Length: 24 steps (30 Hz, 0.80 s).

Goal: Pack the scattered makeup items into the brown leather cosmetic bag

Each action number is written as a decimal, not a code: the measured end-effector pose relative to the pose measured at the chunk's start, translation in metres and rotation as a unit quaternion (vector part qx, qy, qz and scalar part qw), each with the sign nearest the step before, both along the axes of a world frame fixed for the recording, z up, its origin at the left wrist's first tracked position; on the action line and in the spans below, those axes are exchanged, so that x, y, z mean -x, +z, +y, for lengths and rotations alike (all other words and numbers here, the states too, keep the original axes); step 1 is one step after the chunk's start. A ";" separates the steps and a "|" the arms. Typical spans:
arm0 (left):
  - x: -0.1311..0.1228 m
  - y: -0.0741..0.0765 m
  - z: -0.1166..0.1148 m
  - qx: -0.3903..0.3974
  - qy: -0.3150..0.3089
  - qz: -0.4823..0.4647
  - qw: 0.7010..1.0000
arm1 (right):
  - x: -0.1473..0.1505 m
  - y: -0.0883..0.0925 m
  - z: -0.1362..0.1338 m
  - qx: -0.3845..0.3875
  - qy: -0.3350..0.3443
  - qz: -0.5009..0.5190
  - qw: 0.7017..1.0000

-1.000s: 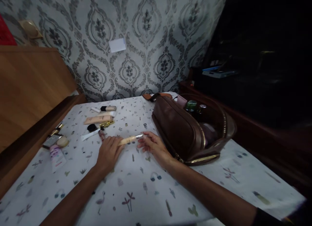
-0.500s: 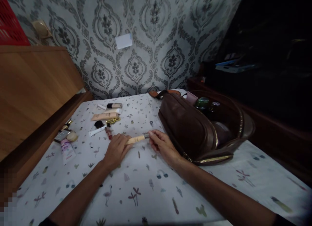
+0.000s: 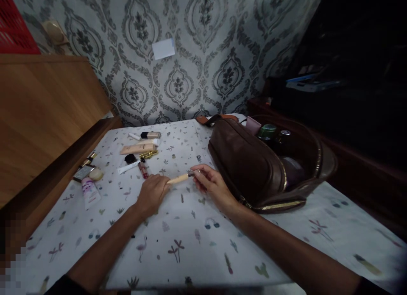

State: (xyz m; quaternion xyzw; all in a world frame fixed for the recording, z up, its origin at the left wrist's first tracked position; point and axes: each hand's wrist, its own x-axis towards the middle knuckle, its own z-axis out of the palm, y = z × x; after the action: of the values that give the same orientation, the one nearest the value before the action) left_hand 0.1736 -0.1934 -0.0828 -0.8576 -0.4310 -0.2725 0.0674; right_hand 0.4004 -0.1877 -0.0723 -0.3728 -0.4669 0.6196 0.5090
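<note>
Head view: we list one slim beige stick (image 3: 178, 179) with a metallic end, held level in front of the person, over the desk (image 3: 178, 227). Left hand (image 3: 154, 195): clamped round the stick's plain end, palm down, apparently to anchor it. Right hand (image 3: 211, 185): thumb and forefinger pinched together on the metallic end, a light grip that we judge suits so narrow a part. One brown bag (image 3: 246, 159), beside the right forearm, its unzipped mouth gaping so that a green-topped container (image 3: 267, 132) shows inside. Beyond the left hand, a loose group: black-capped bottle (image 3: 150, 135), peach tube (image 3: 138, 148), gold tube (image 3: 148, 154), black round pot (image 3: 130, 158) and reddish tube (image 3: 143, 170), all laid near one another, presumably for easy reach.
</note>
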 end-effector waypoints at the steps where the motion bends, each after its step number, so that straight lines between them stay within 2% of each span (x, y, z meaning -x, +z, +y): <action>1: 0.000 0.000 0.000 0.009 0.001 -0.004 1.000 | 0.000 0.000 0.000 -0.010 0.001 -0.002 1.000; 7: 0.000 0.003 -0.001 0.055 -0.004 -0.027 0.998 | -0.002 0.002 -0.001 -0.017 -0.001 0.003 1.000; 16: 0.000 0.007 -0.002 0.074 -0.017 -0.031 0.997 | 0.000 0.000 0.001 0.037 -0.037 -0.004 0.999; 24: 0.000 0.007 -0.002 0.063 -0.027 -0.033 0.997 | -0.001 -0.002 0.003 0.005 -0.054 -0.013 0.998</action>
State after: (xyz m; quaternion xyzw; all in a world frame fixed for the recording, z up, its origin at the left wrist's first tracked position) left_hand 0.1732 -0.1956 -0.0754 -0.8619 -0.4262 -0.2745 -0.0085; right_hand 0.4016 -0.1849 -0.0740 -0.4081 -0.4498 0.5882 0.5340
